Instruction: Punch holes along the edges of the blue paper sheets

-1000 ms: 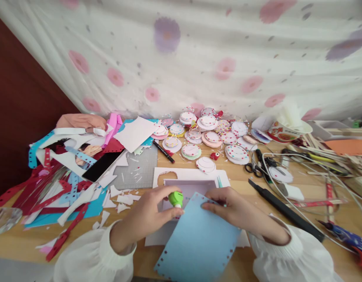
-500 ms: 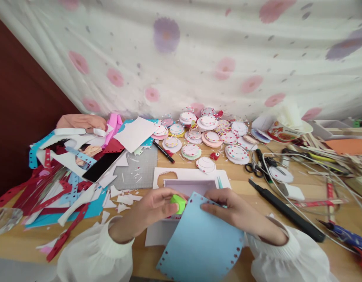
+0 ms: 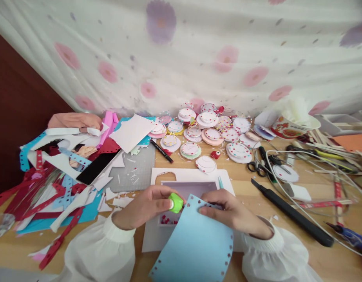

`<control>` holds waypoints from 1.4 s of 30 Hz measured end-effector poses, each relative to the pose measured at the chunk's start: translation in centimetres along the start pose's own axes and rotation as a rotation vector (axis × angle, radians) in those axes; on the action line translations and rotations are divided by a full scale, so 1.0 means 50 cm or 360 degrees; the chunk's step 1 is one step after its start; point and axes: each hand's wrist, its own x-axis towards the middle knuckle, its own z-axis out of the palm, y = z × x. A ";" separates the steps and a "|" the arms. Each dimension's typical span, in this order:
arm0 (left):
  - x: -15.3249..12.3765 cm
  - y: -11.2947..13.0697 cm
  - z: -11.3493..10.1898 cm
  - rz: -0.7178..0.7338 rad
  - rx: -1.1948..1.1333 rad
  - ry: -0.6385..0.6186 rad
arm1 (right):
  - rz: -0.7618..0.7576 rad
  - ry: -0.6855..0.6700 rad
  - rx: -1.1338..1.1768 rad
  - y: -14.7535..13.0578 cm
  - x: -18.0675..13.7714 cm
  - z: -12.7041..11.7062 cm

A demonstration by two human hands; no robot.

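A small green craft punch [image 3: 176, 203] is gripped between the thumb and fingers of my left hand [image 3: 153, 205]. My right hand [image 3: 225, 209] pinches the upper edge of a light blue paper sheet [image 3: 195, 243], whose edges carry flower-shaped holes. The punch sits beside the sheet's upper left corner; I cannot tell whether they touch. Behind both hands lies a pale lilac box [image 3: 195, 189] with small red cut-outs [image 3: 168, 219] inside. White paper [image 3: 187, 174] with a torn round opening lies around the box.
Several decorated paper discs [image 3: 212, 136] stand at the back. Paper scraps and a phone [image 3: 98, 167] lie left. To the right are a black craft knife [image 3: 292, 213], scissors [image 3: 256, 168], a white cable [image 3: 304, 207] and a paper bowl [image 3: 295, 127]. A marker [image 3: 161, 151] lies near the grey cutting mat [image 3: 132, 172].
The green punch has turned in my left hand, showing a white part. The blue sheet has shifted slightly left, and more of the box with its red pieces shows. The camera view has moved a little.
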 end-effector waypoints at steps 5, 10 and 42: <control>0.003 0.011 0.000 -0.0017 -0.0037 0.0000 | -0.0004 -0.0007 0.0068 0.003 -0.005 -0.003; 0.002 0.009 -0.004 0.0048 0.0010 -0.0095 | -0.0007 -0.0029 0.0064 -0.003 -0.002 -0.004; -0.040 0.053 0.001 -0.0202 0.0256 -0.0023 | 0.0154 0.0215 -0.0546 -0.022 -0.010 -0.008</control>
